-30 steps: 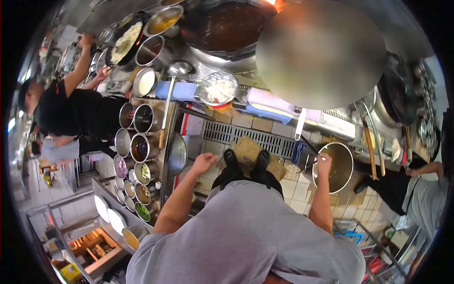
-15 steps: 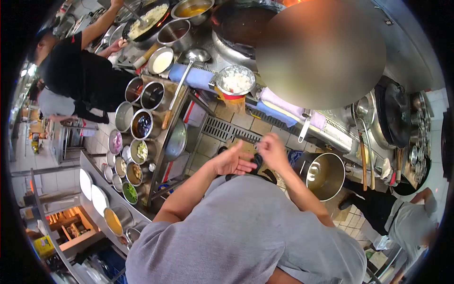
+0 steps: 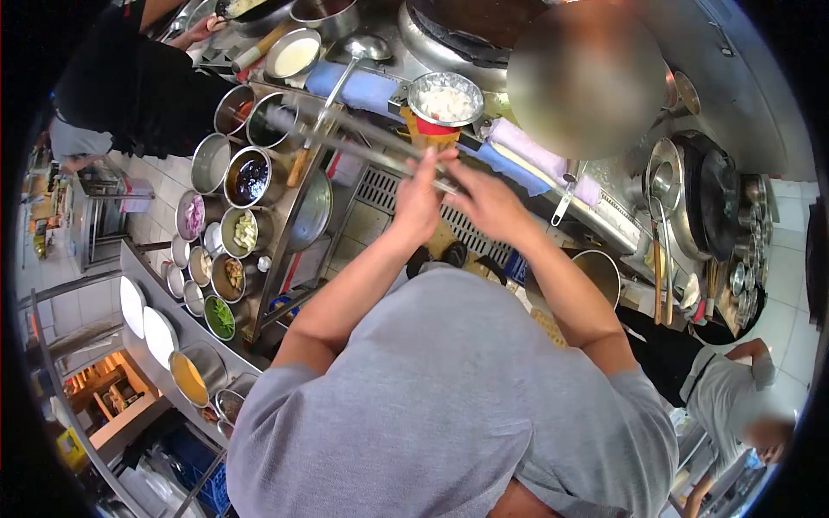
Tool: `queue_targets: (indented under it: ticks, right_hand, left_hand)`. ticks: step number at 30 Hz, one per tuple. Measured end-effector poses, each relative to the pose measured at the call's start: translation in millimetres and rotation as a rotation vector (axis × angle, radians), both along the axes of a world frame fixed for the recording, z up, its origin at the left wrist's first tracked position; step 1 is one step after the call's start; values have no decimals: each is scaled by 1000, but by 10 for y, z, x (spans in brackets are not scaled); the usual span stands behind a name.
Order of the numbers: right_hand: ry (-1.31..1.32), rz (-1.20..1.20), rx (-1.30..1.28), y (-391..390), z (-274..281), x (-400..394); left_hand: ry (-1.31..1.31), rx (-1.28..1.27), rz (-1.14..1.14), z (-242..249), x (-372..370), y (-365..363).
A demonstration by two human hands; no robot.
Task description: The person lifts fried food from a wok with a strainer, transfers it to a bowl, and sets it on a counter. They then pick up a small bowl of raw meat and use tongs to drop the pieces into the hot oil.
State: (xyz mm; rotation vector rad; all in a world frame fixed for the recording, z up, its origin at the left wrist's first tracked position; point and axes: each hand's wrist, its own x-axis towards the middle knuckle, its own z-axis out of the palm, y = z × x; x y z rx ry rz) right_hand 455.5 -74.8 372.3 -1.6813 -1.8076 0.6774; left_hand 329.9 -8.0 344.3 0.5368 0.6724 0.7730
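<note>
A long, thin metal utensil, smeared by motion and looking like tongs, runs from my hands toward the upper left. My right hand is closed on its near end. Just beside it, my left hand has its fingers pressed together against the same utensil. The far end of the utensil blurs over the pots on the prep stand, nearest a dark green-filled pot. Beyond my hands stands a metal bowl of white chunks. A ladle with a wooden handle lies at the stand's edge.
Several metal pots of ingredients, including dark sauce and cut greens, fill the stand at left. A large pot is by my right forearm. Woks line the stove. One co-worker stands upper left, another lower right.
Both hands have moved up and forward, away from my body, and come together. The long metal utensil now shows between them. My left hand, open before, has closed in on it.
</note>
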Motion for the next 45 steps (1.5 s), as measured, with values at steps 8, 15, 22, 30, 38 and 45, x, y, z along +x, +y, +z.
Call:
queue_targets:
  ticks: [8, 15, 22, 30, 38, 45]
  right_hand:
    - [-685, -350, -95, 258, 745, 1013]
    - [-1168, -161, -218, 697, 1824, 1130]
    - [-1214, -97, -222, 1062, 1938, 937]
    - [-1134, -192, -81, 925, 2524, 912]
    - [-1208, -158, 43, 997, 2570, 771]
    - [-1327, 3, 149, 1217, 2337, 873]
  left_hand:
    - [441, -26, -189, -994, 306, 1237]
    - [395, 17, -309, -1110, 492, 1618]
    - [441, 389, -324, -843, 327, 1748]
    - [304, 197, -249, -498, 58, 1971]
    - [362, 315, -205, -178, -81, 2182]
    - [425, 436, -289, 140, -87, 2138]
